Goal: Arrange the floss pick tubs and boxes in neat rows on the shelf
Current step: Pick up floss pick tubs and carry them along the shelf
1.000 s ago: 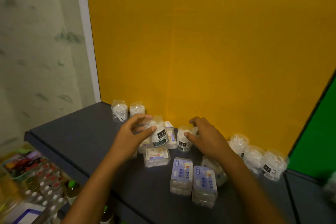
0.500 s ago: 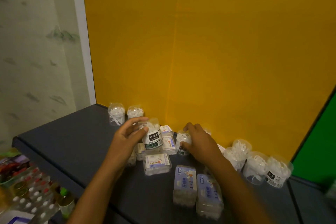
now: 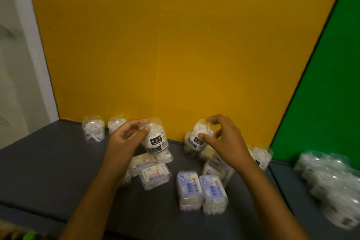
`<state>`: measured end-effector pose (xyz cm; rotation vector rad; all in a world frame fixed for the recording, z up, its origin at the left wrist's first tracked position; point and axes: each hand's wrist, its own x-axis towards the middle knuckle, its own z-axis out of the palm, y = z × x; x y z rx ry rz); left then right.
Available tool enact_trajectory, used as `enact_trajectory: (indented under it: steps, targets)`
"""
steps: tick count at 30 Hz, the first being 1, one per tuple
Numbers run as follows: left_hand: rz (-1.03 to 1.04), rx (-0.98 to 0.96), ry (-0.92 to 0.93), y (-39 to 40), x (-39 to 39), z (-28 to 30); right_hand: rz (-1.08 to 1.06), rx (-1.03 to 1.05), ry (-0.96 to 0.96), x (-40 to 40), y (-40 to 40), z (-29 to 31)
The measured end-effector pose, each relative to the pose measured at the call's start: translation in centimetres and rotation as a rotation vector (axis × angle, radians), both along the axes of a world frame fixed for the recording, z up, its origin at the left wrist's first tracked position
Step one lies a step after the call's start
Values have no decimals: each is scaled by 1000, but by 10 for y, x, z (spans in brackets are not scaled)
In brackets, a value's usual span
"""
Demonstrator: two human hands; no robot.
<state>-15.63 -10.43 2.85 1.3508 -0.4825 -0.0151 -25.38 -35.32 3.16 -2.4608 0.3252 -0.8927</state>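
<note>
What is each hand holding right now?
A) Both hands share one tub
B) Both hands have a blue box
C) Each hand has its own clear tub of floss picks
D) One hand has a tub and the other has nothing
C: the left hand grips one labelled tub and the right hand grips another tub, both held near the yellow back wall.

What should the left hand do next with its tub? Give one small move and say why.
Probably set the tub in the left hand, the labelled tub, down against the yellow wall just right of the two upright tubs at the back left. Those two already start a row, the shelf beside them looks bare, and the held tub is tilted above the loose boxes.
</note>
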Motion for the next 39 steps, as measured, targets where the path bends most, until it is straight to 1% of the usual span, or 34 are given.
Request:
enact_trajectory:
  steps: [3, 8, 13, 18, 30, 35, 39]
  targets:
    - [-41, -1, 15, -16, -10, 1, -61, 23, -45, -37, -4, 4]
    - [-93, -25, -81, -48, -49, 10, -133, 41, -64, -99, -14, 7]
    - [-200, -41, -112, -87, -98, 21, -239, 37, -88, -169, -35, 14]
    - [-261, -67, -160, -126, -164, 26, -323, -6, -90, -248, -62, 16]
    - [-438, -79, -180, -239, -334, 17, -467, -27, -75, -455, -144, 6]
    - [-547, -91, -154, -290, -392, 15, -545, -36, -81, -528, -170, 10]
    - [-618, -109, -186, -331, -424, 20, -608, -32, -88, -574, -194, 14]
